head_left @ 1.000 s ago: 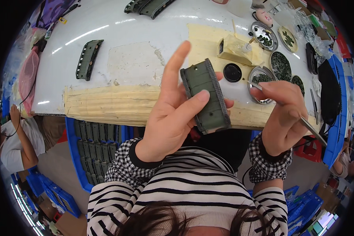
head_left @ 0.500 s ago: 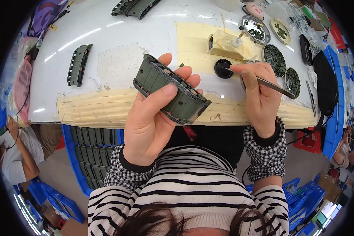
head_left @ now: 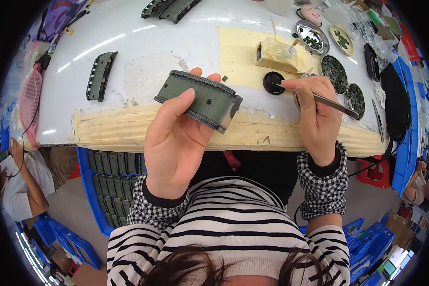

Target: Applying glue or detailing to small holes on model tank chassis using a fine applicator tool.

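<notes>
My left hand (head_left: 169,138) is closed around a dark green model tank hull (head_left: 193,99) with black tracks along its long sides. The thumb presses on its smooth face, and the fingers behind it are mostly hidden. To the right, my right hand (head_left: 319,117) pinches a pair of metal tweezers (head_left: 337,106). Their tips point left, at or just over a small round black dish (head_left: 271,78); contact is hard to make out. A tiny dark green piece (head_left: 225,78) lies on the table between the two hands.
Round dishes of small green parts (head_left: 333,75) stand at right, beside a paper-wrapped box (head_left: 281,57). Another green hull (head_left: 100,76) lies at left, more at the far edge (head_left: 170,10). A blue crate (head_left: 91,190) of hulls sits below the masking-taped table edge (head_left: 114,133).
My left hand has rolled the hull, so its smooth face shows more, and shifted it slightly left. My right hand keeps the tweezers at the black dish.
</notes>
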Demonstrator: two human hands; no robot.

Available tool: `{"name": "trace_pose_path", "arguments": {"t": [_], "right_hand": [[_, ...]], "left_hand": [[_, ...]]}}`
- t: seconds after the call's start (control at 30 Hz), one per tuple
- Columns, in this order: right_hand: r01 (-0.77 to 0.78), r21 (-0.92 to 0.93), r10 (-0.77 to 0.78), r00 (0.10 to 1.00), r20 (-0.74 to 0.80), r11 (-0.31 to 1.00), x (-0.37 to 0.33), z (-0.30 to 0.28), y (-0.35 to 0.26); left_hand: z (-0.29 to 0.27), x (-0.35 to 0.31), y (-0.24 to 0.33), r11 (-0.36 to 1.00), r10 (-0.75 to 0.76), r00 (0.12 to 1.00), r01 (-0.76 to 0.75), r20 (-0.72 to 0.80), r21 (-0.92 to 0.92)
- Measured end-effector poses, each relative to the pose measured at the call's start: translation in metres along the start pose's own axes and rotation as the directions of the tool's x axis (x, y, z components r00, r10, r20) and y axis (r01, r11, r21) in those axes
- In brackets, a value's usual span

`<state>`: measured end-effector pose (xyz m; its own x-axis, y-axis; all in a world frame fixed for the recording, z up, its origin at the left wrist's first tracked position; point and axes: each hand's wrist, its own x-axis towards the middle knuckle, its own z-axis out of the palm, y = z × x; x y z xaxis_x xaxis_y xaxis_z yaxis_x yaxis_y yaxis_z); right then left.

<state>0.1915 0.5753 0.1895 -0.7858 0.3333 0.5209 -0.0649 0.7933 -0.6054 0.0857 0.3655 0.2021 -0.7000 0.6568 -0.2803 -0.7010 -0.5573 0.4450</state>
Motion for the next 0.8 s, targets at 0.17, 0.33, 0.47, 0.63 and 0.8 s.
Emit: {"name": "trace_pose_path", "arguments": {"t": [0.17, 0.33, 0.47, 0.63, 0.8], "right_hand": [[0.101, 0.135, -0.079, 0.983, -0.166, 0.986, 0.001, -0.016, -0.013], [0.209, 0.361, -0.197, 0.978, -0.07, 0.909, -0.001, -0.023, -0.047], [0.108, 0.551, -0.124, 0.992, -0.009, 0.827, -0.01, -0.002, -0.055], [0.073, 0.584, -0.118, 0.992, 0.039, 0.808, -0.011, 0.006, -0.051], [0.054, 0.574, -0.101, 0.994, 0.05, 0.817, -0.012, 0.007, -0.05]], "left_hand": [[0.002, 0.004, -0.003, 0.998, 0.029, 0.999, -0.028, -0.016, 0.053], [0.01, 0.009, -0.007, 0.999, -0.003, 0.999, 0.004, -0.036, 0.039], [0.011, 0.009, -0.008, 0.999, -0.034, 0.999, 0.035, -0.027, 0.034], [0.011, 0.008, -0.01, 0.999, -0.035, 0.999, 0.035, -0.015, 0.04], [0.009, 0.009, -0.012, 0.999, -0.031, 1.0, 0.031, -0.007, 0.031]]}}
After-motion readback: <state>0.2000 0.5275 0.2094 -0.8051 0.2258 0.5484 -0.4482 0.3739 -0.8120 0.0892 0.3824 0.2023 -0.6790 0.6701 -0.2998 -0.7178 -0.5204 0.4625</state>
